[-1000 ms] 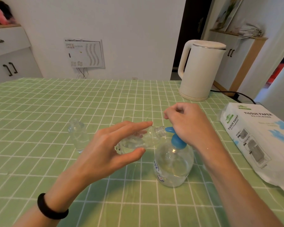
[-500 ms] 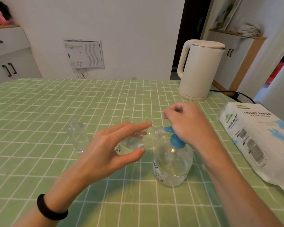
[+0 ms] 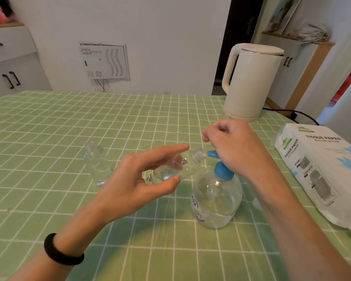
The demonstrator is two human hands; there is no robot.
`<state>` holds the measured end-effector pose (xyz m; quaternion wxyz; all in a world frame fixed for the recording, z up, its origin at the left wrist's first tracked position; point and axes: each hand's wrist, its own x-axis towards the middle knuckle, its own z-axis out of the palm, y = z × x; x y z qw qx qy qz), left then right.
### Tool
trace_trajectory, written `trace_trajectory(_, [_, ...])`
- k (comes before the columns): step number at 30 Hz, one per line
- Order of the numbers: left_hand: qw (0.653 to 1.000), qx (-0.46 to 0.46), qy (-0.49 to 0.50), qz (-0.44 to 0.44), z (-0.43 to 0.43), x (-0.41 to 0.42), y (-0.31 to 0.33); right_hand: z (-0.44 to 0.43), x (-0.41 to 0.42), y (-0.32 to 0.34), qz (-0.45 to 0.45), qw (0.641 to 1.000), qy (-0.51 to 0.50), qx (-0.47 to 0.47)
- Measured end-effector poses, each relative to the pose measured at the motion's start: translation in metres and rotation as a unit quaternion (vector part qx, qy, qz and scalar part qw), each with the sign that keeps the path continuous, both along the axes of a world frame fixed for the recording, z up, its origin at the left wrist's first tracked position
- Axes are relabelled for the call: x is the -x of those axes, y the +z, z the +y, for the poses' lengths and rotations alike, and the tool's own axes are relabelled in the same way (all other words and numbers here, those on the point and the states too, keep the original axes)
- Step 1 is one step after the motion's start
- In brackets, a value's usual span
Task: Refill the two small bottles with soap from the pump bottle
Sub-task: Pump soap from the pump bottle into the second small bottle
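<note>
left hand (image 3: 130,185) pinches the small bottle (image 3: 176,169) at the nozzle (image 3: 211,154) of the pump bottle (image 3: 217,201); a push from the curled right hand (image 3: 235,145) could squirt past

Green tablecloth (image 3: 49,138), white grid; blue pump (image 3: 221,172); soap (image 3: 215,220) seemingly colourless.

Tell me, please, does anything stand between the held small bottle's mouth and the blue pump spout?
Nothing visible does: the small clear plastic bottle in the left hand faces the blue pump spout across bare air.
</note>
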<state>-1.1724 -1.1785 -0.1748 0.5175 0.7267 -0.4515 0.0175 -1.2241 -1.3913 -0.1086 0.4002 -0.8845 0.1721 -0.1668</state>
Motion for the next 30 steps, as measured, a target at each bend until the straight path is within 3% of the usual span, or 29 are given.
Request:
trace_trajectory(12, [0.999, -0.03, -0.001, -0.02, 0.0009, 0.0023, 0.0031, -0.0018, -0.0028, -0.0055, 0.045, 0.999, -0.001, -0.017])
trace_trajectory(19, [0.998, -0.031, 0.012, -0.046, -0.001, 0.0048, 0.0052, -0.0029, 0.0009, -0.0009, -0.001, 1.0, -0.012, 0.018])
trace_trajectory(30, [0.995, -0.006, 0.053, -0.079, -0.0037, 0.0046, 0.0035, -0.0025, -0.0045, -0.0055, 0.022, 1.0, -0.01, 0.0])
